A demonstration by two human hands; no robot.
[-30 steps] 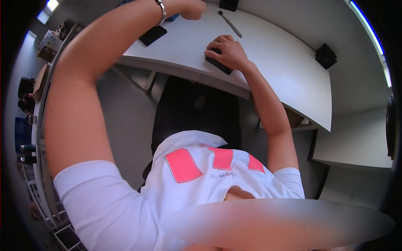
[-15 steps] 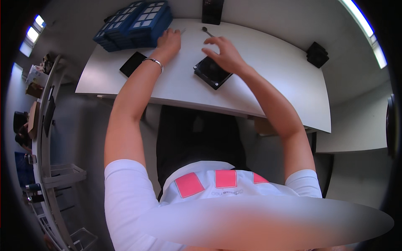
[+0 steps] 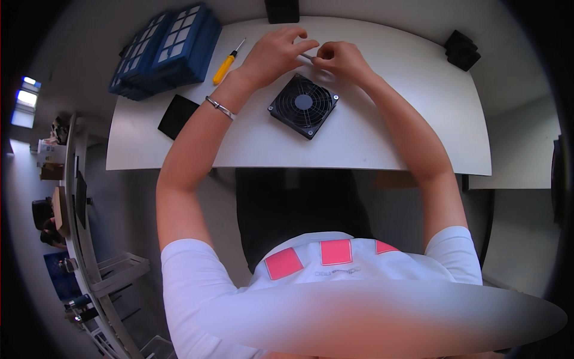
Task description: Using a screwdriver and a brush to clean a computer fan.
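Note:
Over the far middle of the table, my right hand [image 3: 342, 58] pinches a slim grey metal tool [image 3: 307, 56]; the end inside its fingers is hidden. My left hand [image 3: 276, 57] is right beside it, thumb and fingers apart near the tool's other end. I cannot tell whether they touch it. Below both hands a square black fan [image 3: 304, 103] with a wire guard and corner screws lies flat. A screwdriver [image 3: 225, 68] with a yellow handle rests left of my left hand, its shaft pointing away from me.
Stacked blue storage bins [image 3: 161, 57] with white labels fill the table's far left. A flat black square [image 3: 178, 116] lies before them, beside my left forearm. Black objects stand at the back edge [image 3: 282, 11] and far right [image 3: 462, 50]. The white table [image 3: 406, 146] has a curved back edge.
My left hand has let go of the screwdriver and moved right. My right hand has taken up the grey tool from the table, and the fan is now uncovered. The view has shifted.

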